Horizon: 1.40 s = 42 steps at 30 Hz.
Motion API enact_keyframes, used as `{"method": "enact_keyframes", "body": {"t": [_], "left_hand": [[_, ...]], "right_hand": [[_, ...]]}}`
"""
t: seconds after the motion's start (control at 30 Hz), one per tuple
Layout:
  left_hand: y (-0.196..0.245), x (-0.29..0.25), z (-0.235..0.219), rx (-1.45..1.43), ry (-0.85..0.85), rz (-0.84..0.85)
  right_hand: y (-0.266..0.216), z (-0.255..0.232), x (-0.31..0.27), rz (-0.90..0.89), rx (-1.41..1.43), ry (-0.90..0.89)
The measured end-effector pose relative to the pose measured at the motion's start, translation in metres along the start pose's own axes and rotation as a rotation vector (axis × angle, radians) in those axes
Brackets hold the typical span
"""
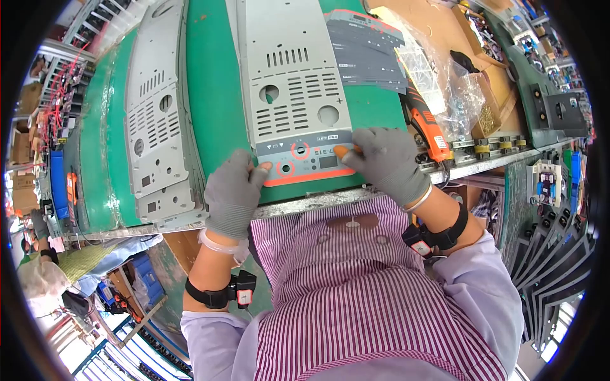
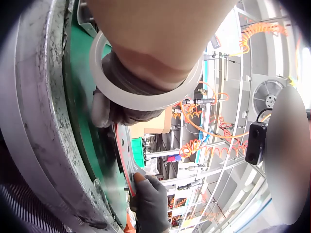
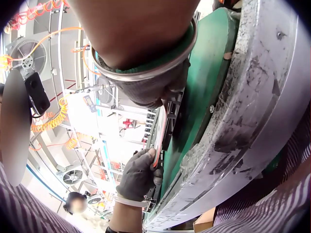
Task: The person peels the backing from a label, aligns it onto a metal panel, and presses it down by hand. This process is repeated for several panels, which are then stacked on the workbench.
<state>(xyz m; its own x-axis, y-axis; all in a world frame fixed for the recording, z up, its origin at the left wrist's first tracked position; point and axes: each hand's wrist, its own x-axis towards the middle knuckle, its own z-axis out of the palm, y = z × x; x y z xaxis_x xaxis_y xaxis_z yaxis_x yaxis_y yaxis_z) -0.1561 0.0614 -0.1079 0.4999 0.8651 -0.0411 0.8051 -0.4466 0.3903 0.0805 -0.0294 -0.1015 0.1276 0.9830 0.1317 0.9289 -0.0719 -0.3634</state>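
Observation:
A long grey metal panel (image 1: 295,71) with slots and round holes lies on the green work surface in the head view. Across its near end is a dark grey label (image 1: 305,170) with an orange border and printed markings. My gloved left hand (image 1: 232,190) grips the near left corner, thumb at the label's edge. On the opposite side, my gloved right hand (image 1: 391,159) holds the panel's right edge, its orange-tipped thumb on the label. The right wrist view shows the left hand (image 3: 136,177) with thumb and fingers about the edge. Fingers under the panel are hidden.
More slotted metal panels (image 1: 155,95) lie stacked to the left. Behind on the right are sheets of dark labels (image 1: 365,54), an orange power tool (image 1: 429,130), a clear plastic bag (image 1: 464,95) and a box of small parts (image 1: 489,117). A metal rail (image 1: 305,204) edges the table.

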Motion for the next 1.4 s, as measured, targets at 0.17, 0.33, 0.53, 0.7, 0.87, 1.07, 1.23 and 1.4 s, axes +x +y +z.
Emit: {"method": "enact_keyframes", "body": {"t": [0.17,0.33,0.53,0.7,0.87,1.07,1.23,1.4], "left_hand": [[0.028,0.001,-0.015,0.165,0.201,0.4],[0.056,-0.005,0.028,0.449,0.239,0.314],[0.066,-0.023,-0.02,0.198,0.198,0.145],[0.059,-0.052,-0.051,-0.792,0.353,0.15],[0.06,-0.082,-0.04,-1.235,0.418,0.073],[0.007,-0.102,-0.044,-1.095,0.489,0.018],[-0.045,-0.084,-0.084,-1.326,0.755,-0.218],[-0.109,-0.066,-0.081,-0.726,0.693,-0.266]], "right_hand": [[0.011,-0.007,-0.004,0.242,0.289,-0.133],[0.006,-0.008,-0.01,0.407,0.715,-0.316],[-0.019,-0.045,0.007,0.271,1.194,-0.297],[-0.041,-0.021,0.034,0.29,1.419,-0.363],[-0.058,0.014,0.09,0.457,1.897,-0.234],[-0.095,0.013,0.136,0.294,1.494,0.029],[-0.156,0.011,0.178,0.31,1.242,-0.041],[-0.177,0.069,0.233,0.256,0.849,0.036]]}}
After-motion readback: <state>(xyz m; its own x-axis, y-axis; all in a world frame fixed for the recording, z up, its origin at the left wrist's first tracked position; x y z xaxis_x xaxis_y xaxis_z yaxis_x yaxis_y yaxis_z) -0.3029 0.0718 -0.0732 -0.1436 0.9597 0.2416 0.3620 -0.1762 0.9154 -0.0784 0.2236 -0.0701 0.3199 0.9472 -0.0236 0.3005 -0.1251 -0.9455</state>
